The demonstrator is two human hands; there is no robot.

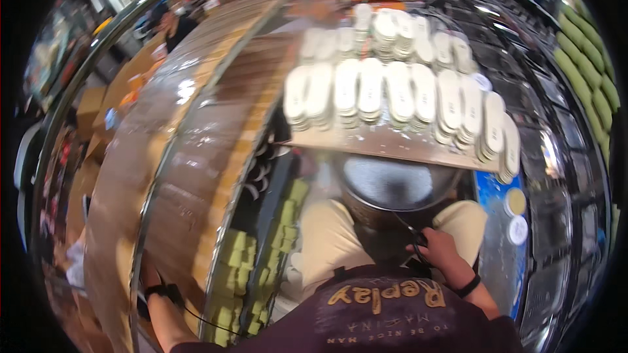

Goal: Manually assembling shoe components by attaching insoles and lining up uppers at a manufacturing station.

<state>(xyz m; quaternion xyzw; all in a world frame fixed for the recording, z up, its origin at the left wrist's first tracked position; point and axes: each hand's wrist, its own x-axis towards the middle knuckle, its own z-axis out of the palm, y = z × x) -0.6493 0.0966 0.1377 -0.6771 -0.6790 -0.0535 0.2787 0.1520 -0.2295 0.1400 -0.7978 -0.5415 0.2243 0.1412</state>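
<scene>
My right hand (437, 248), with a dark band at the wrist, rests by my right knee. Its fingers are closed around what looks like black-handled scissors (418, 240), the thin dark blades reaching toward the round basin (353, 193). My left hand (150, 276) reaches down over the brown slatted belt (176, 222) at the lower left; its fingers are blurred and partly hidden, and I cannot make out anything in them. Beyond the basin, stacks of white insoles (400, 91) stand in rows on a board (386, 145).
Yellow-green blocks (232, 268) lie in a trough right of the belt. Two round lids (517, 229) sit on a blue surface (497, 261) at the right. Black trays (546, 222) and green rolls (589, 72) line the far right. Cardboard boxes (88, 108) stand left, near another person (176, 29).
</scene>
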